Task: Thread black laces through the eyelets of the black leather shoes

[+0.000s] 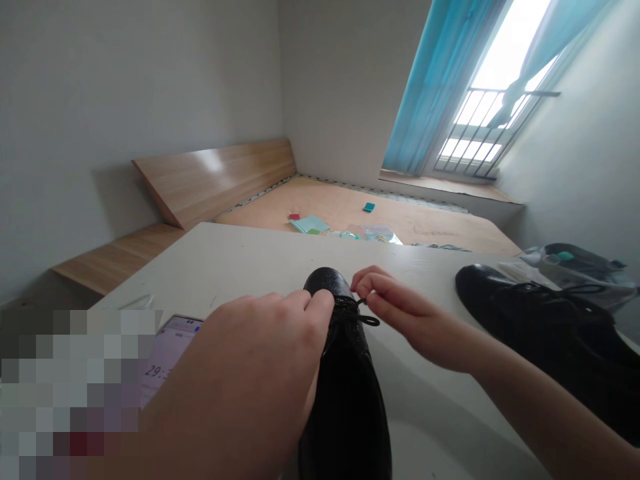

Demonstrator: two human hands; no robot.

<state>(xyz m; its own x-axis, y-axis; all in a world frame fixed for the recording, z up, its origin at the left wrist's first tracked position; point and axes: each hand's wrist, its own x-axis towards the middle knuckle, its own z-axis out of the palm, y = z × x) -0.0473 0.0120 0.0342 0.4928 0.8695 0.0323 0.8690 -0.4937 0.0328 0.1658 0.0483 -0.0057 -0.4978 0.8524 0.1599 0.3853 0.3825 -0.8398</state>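
A black lace-up shoe (350, 400) stands on the white table (240, 257), its toe pointing away from me. Black lace (369, 321) forms a loop on the right of its tongue. My left hand (265, 353) lies over the shoe's left side, fingers curled at the laces; its fingertips and whatever they hold are hidden. On the right side of the shoe, my right hand (395, 300) pinches a lace end between thumb and finger. A second black shoe (540, 320), also laced, rests farther right.
A phone (167, 350) lies at the left, partly behind my left forearm. Clear plastic bags (595, 273) are beyond the second shoe. Behind the table is a bed (435, 223) with small packets on it.
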